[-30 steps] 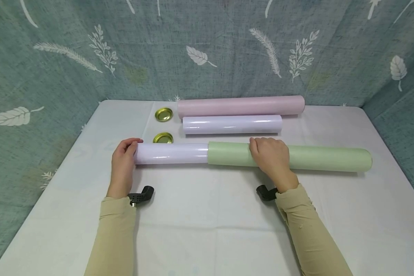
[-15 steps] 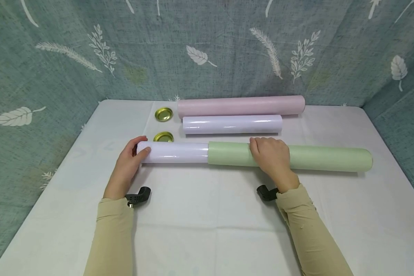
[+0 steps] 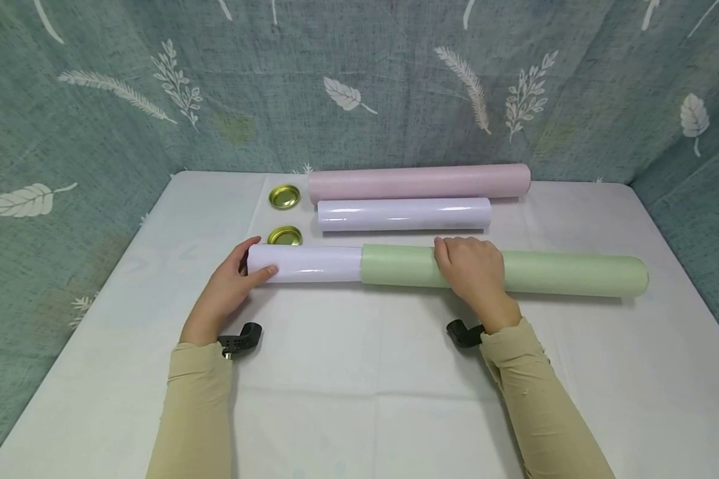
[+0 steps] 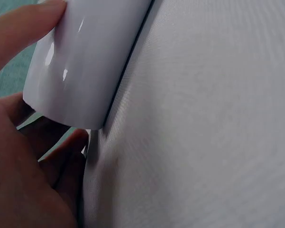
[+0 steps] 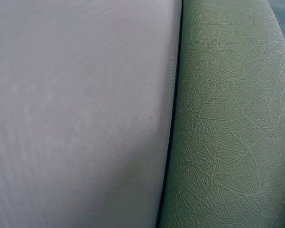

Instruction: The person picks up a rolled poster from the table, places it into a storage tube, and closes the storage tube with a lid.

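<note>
A glossy pale-lilac tube lies sideways on the table, its right end running into the open end of a longer light-green tube. My left hand grips the pale tube's left end, thumb on the near side and the other fingers behind. In the left wrist view the thumb presses the glossy surface close to the rim. From above, my right hand holds the green tube left of its middle, fingers over the far side. Only the green tube's textured surface and the cloth show in the right wrist view.
Behind, a pink tube and a second glossy pale-lilac tube lie side by side. Two round gold-coloured lids sit left of them, the nearer one close behind the gripped tube. A white cloth covers the table; patterned fabric hangs behind.
The pale tube has slid right, with less of it showing outside the green tube. My left hand has moved right with it, its thumb now on the near side. The right hand stays put.
</note>
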Demonstrator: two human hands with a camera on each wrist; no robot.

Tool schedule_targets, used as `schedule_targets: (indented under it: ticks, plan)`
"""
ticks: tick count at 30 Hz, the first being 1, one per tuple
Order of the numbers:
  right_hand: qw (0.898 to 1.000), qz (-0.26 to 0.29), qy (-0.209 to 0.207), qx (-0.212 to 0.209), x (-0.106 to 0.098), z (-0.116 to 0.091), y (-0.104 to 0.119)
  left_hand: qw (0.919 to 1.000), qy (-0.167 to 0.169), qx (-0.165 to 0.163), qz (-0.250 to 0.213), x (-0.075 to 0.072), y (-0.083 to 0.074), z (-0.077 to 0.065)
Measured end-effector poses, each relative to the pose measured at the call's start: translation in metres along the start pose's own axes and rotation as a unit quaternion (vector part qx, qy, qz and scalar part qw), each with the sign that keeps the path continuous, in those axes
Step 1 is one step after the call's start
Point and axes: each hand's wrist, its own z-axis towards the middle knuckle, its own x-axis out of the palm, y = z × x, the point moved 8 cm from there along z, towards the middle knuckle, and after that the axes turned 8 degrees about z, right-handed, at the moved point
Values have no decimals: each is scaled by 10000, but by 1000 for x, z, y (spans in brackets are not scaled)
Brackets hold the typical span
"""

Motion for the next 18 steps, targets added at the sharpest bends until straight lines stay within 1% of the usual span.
schedule_targets:
  ticks: [2,6,14,18]
  plan:
    - [10000,-4,-7,1,0,0,0,9999,80,-97,82,2,1,1]
    - [10000,-14,-78,-31,-1,0,0,9998,107,-91,128,3,1,1]
    - [9999,-53,-93,-60,-1,0,0,10000,-39,7,-45,1,-2,1]
    - [9999,-27,-95,-66,-1,-1,0,9998,-106,-4,-142,2,-3,2]
